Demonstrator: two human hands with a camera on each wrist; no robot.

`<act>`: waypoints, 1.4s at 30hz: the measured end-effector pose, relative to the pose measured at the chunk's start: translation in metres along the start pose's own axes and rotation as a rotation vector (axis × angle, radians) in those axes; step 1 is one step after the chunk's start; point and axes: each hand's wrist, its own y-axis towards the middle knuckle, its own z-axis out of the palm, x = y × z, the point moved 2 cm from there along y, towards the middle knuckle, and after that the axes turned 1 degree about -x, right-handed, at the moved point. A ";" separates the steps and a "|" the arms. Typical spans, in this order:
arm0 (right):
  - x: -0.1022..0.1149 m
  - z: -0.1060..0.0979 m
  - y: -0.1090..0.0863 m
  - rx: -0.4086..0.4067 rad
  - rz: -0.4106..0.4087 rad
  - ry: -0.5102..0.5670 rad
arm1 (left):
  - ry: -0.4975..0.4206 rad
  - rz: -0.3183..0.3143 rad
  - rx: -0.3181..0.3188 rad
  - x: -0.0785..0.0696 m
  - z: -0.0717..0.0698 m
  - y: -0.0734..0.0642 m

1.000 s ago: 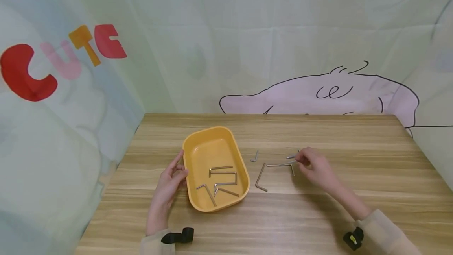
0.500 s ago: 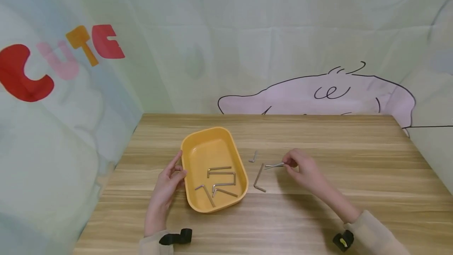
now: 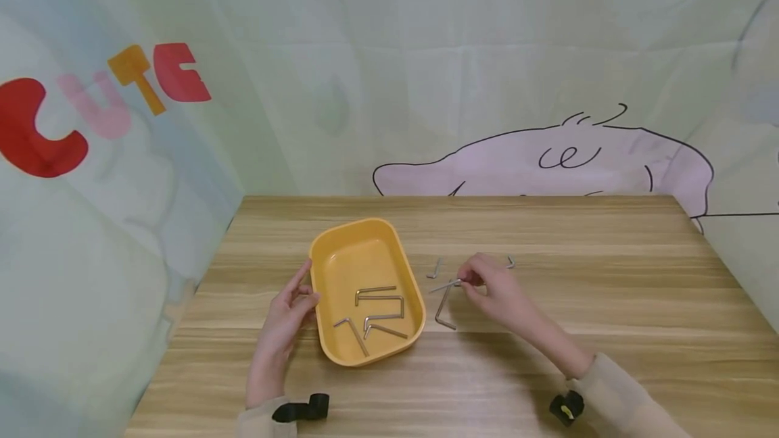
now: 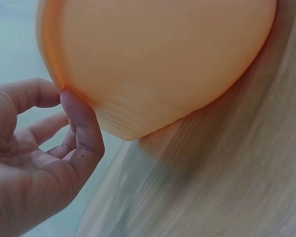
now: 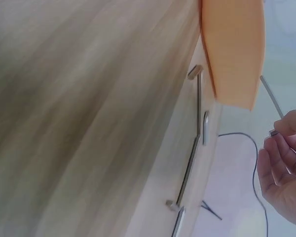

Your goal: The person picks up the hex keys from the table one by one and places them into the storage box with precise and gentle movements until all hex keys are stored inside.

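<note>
My right hand [image 3: 496, 289] pinches a silver hex key [image 3: 443, 286] between thumb and fingertips, its long arm pointing left toward the tray. In the right wrist view this hex key [image 5: 271, 96] is raised above the table. A larger L-shaped hex key [image 3: 442, 313] lies just below it on the table, and a small one [image 3: 437, 269] lies nearer the tray. Another is mostly hidden by the right hand. My left hand [image 3: 282, 320] holds the yellow tray [image 3: 359, 255] at its left side, thumb and fingertips at the rim [image 4: 52, 64]. Several hex keys [image 3: 382, 297] lie inside.
Beyond the right hand, a small hex key [image 3: 510, 262] lies on the wooden table [image 3: 608, 276]. A printed cloth [image 3: 341, 86] hangs behind the table's back edge. Black wrist cameras [image 3: 567, 408] are strapped to both wrists.
My right hand has moved left with the pinched hex key, uncovering a small key at the right. The left hand still holds the tray in place.
</note>
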 end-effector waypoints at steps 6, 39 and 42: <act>0.014 0.005 0.008 0.006 -0.056 0.012 | 0.006 -0.003 -0.004 -0.002 0.000 0.000; 0.062 0.050 0.028 0.106 -0.203 -0.023 | -0.003 -0.029 -0.003 -0.001 0.001 0.001; 0.064 0.055 0.029 0.098 -0.231 -0.062 | -0.003 -0.024 -0.001 0.000 0.000 0.001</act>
